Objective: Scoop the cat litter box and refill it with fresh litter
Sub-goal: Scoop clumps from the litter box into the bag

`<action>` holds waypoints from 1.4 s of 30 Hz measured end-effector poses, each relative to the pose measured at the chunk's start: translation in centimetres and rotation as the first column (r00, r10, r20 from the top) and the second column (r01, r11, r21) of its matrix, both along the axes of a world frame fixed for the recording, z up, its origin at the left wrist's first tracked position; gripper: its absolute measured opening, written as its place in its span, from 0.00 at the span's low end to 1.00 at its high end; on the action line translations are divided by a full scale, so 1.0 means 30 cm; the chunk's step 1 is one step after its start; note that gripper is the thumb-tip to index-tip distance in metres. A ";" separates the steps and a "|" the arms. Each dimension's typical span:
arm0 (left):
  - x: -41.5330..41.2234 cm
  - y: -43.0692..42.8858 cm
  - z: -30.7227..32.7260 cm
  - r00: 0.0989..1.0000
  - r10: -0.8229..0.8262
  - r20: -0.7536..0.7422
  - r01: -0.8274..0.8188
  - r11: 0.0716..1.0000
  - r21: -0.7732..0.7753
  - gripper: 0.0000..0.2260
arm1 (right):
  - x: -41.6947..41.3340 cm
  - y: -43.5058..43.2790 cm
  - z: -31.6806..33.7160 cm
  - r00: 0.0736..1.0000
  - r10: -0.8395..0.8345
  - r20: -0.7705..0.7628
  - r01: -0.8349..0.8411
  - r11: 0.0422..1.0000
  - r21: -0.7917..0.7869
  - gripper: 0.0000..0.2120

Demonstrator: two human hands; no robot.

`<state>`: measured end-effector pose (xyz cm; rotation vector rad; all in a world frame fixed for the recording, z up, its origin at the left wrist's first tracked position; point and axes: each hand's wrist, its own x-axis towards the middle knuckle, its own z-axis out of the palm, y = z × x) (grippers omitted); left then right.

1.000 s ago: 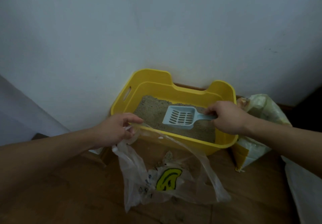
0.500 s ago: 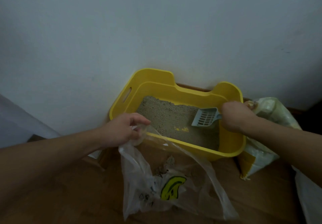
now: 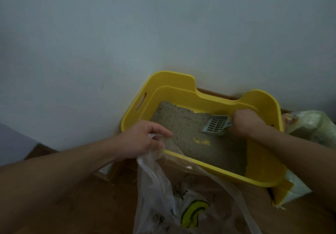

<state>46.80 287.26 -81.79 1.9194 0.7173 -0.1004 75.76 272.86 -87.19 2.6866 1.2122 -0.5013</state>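
The yellow plastic litter box point(image 3: 260, 162) sits on the wooden floor point(image 3: 81, 202) against the pale wall point(image 3: 127, 33), grey litter point(image 3: 183, 124) banked toward its left end. Your left hand point(image 3: 140, 141) pinches the rim of the clear plastic bag point(image 3: 163, 193) at the box's near edge; keep that mouth wide, or a sagging rim may send clumps onto the floor. Your right hand point(image 3: 245, 122) is closed around the handle of the pale blue slotted scoop point(image 3: 217, 124), tip down in the litter. Dig too steeply and you may flick grains over the wall.
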 end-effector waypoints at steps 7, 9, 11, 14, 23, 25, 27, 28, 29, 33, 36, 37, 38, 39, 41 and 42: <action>-0.010 0.023 -0.020 0.998 0.056 0.031 -0.053 0.995 -0.089 0.16 | -0.036 0.141 -0.051 0.999 0.018 -0.046 -0.014 0.997 0.079 0.05; -0.009 0.029 -0.023 0.998 0.062 0.030 -0.058 0.993 -0.107 0.15 | -0.045 0.181 -0.066 0.998 0.031 -0.047 -0.027 0.996 0.089 0.05; -0.012 0.034 -0.025 0.998 0.063 0.029 -0.059 0.992 -0.111 0.14 | -0.050 0.219 -0.082 0.997 0.037 -0.074 -0.030 0.995 0.100 0.06; -0.016 0.041 -0.031 0.997 0.062 0.039 -0.058 0.994 -0.095 0.14 | -0.060 0.272 -0.103 0.994 0.055 -0.095 -0.043 0.991 0.125 0.06; -0.023 0.051 -0.039 0.997 0.047 0.066 -0.041 0.996 -0.084 0.16 | -0.083 0.382 -0.131 0.985 0.117 -0.129 -0.096 0.983 0.158 0.08; -0.022 0.051 -0.039 0.997 0.045 0.069 -0.039 0.996 -0.080 0.15 | -0.096 0.401 -0.142 0.980 0.132 -0.146 -0.105 0.978 0.178 0.09; -0.023 0.052 -0.040 0.996 0.040 0.075 -0.034 0.996 -0.080 0.14 | -0.111 0.418 -0.147 0.980 0.134 -0.149 -0.103 0.974 0.201 0.09; -0.024 0.052 -0.039 0.996 0.038 0.077 -0.032 0.996 -0.082 0.14 | -0.118 0.425 -0.149 0.980 0.134 -0.149 -0.101 0.973 0.208 0.08; -0.024 0.053 -0.039 0.996 0.035 0.076 -0.029 0.996 -0.080 0.14 | -0.122 0.429 -0.151 0.979 0.131 -0.156 -0.096 0.972 0.215 0.08; -0.024 0.058 -0.042 0.996 0.021 0.088 -0.014 0.997 -0.080 0.16 | -0.129 0.429 -0.171 0.975 0.110 -0.194 -0.062 0.969 0.240 0.11; -0.023 0.062 -0.047 0.994 0.026 0.102 -0.017 0.996 -0.085 0.17 | -0.143 0.420 -0.182 0.967 0.101 -0.235 -0.039 0.965 0.258 0.13; -0.024 0.062 -0.049 0.994 0.028 0.105 -0.019 0.996 -0.086 0.17 | -0.150 0.417 -0.184 0.964 0.105 -0.243 -0.038 0.963 0.266 0.14; -0.025 0.063 -0.050 0.994 0.030 0.108 -0.020 0.996 -0.084 0.17 | -0.155 0.414 -0.185 0.964 0.111 -0.241 -0.042 0.961 0.275 0.14; -0.025 0.064 -0.053 0.993 0.030 0.110 -0.021 0.996 -0.082 0.18 | -0.156 0.411 -0.185 0.965 0.116 -0.235 -0.046 0.958 0.283 0.15; -0.025 0.066 -0.055 0.993 0.029 0.110 -0.020 0.996 -0.083 0.17 | -0.154 0.405 -0.184 0.964 0.128 -0.234 -0.055 0.954 0.293 0.17; -0.025 0.066 -0.055 0.994 0.030 0.108 -0.021 0.996 -0.083 0.17 | -0.150 0.402 -0.183 0.963 0.136 -0.234 -0.063 0.953 0.296 0.18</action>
